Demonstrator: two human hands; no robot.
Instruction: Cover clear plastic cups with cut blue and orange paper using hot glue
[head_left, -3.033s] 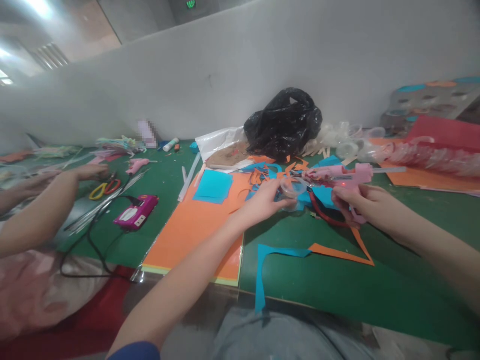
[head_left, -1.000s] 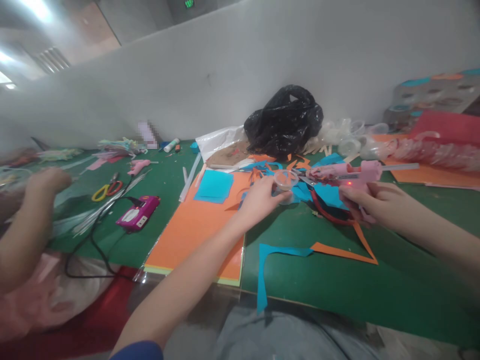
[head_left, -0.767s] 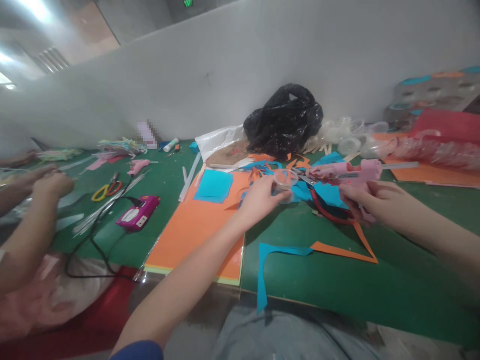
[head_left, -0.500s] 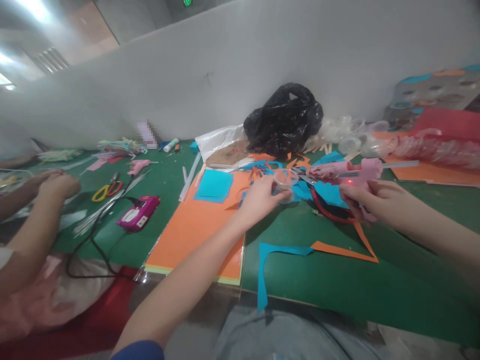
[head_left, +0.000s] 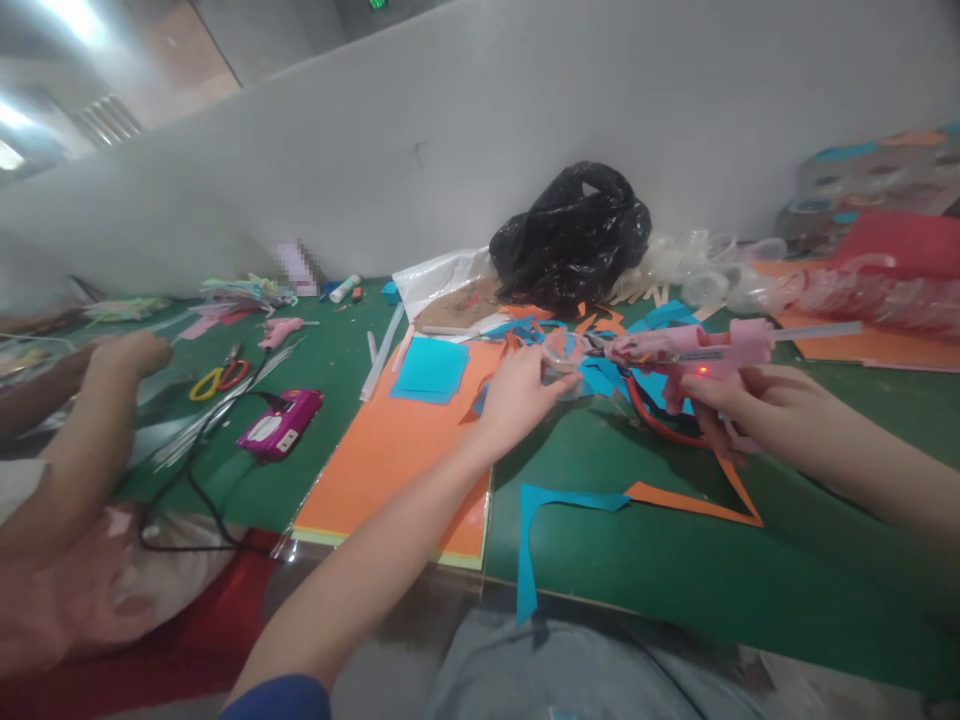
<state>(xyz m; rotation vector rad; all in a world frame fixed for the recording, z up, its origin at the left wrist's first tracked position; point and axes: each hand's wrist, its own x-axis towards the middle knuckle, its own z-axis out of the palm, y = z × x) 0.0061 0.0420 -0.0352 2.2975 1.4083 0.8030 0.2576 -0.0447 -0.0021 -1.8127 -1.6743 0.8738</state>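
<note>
My left hand is closed on a clear plastic cup, thumb and fingers round its side. In my right hand is a pink glue gun, gripped by its handle with a small red light glowing. A clear glue stick pokes out of its back, and its nozzle points left, close to the cup rim; whether they touch I cannot tell. Below the gun lie red-handled scissors, partly hidden by it. Blue and orange paper scraps lie behind the cup.
Orange sheets with blue squares lie left of my hand. A black plastic bag stands behind. Clear cups line the right back. A purple power adapter and a co-worker's hands are at left.
The glue gun's nozzle has shifted slightly left, closer to the cup rim. The co-worker's hands at left have moved a little. My grip on both things is the same.
</note>
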